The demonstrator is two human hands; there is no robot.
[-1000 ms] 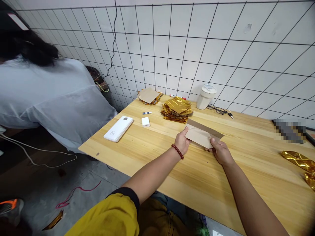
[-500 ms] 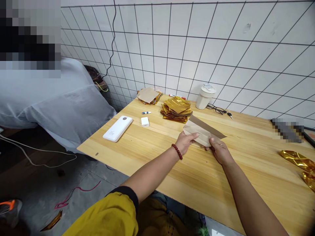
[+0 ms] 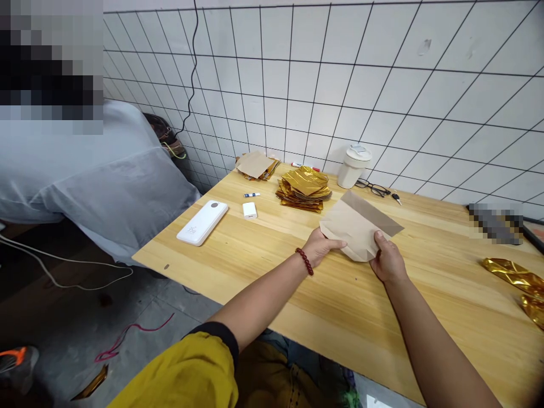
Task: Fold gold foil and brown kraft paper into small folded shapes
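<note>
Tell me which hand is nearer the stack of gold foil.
Left. The left hand is in front of the gold foil stack; the right hand is farther off, front right.

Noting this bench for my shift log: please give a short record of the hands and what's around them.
left hand: holds kraft paper envelope at near edge
right hand: holds same envelope at right side
left wrist: red bead bracelet
surface: pale wooden table
nearby: gold foil stack, white power bank, white tumbler
other person: grey shirt, at table's left end
</note>
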